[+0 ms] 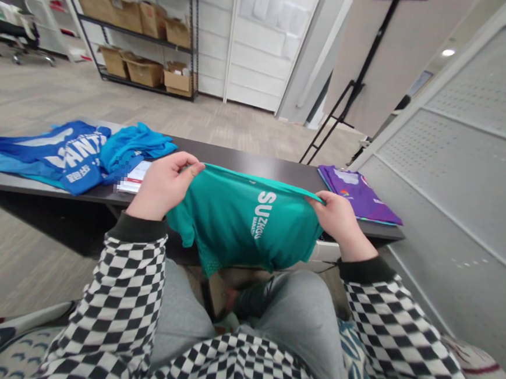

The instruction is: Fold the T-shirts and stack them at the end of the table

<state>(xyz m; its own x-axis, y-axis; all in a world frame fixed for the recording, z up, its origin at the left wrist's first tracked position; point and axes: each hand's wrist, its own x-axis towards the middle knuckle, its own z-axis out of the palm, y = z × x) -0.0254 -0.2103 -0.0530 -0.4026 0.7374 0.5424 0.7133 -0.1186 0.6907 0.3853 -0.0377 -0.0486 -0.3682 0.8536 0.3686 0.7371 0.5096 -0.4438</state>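
Observation:
Between my hands hangs a green T-shirt [228,217] with white "SUZHOU" lettering, its upper edge stretched taut and its lower part drooping over the near edge of the dark table [247,157]. My left hand [163,182] pinches the left end of that edge between thumb and fingers. At the other end, my right hand [336,216] is closed on the cloth. Blue shirts [76,152] lie in a loose heap left of my left hand. A folded purple shirt [357,195] rests on the table beyond my right hand.
A white and red paper or screen [135,175] lies partly behind my left hand. A grey partition [469,171] stands along the right. Behind the table are an easel-like board [376,65] and a shelf rack [137,37] with cardboard boxes.

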